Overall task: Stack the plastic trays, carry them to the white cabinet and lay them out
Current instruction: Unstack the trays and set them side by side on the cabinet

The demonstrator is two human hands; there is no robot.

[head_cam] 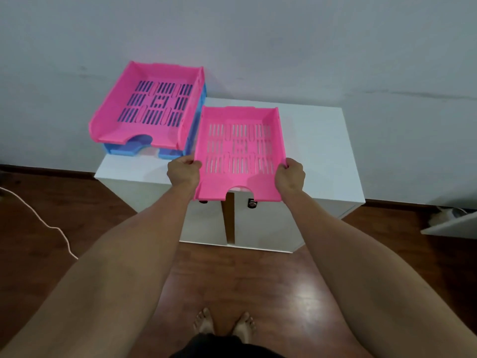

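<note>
A single pink plastic tray lies over the middle of the white cabinet's top, its notched front edge overhanging the cabinet's front. My left hand grips its left wall and my right hand grips its right wall. To the left stands a stack of trays: a pink tray on top and blue trays under it. That stack sits on the cabinet's left rear corner, overhangs the left edge and touches the held tray's left side.
The cabinet stands against a pale wall on a dark wooden floor. A thin white cable runs across the floor at the left. A white board or shelf edge shows at the right. My bare feet are below.
</note>
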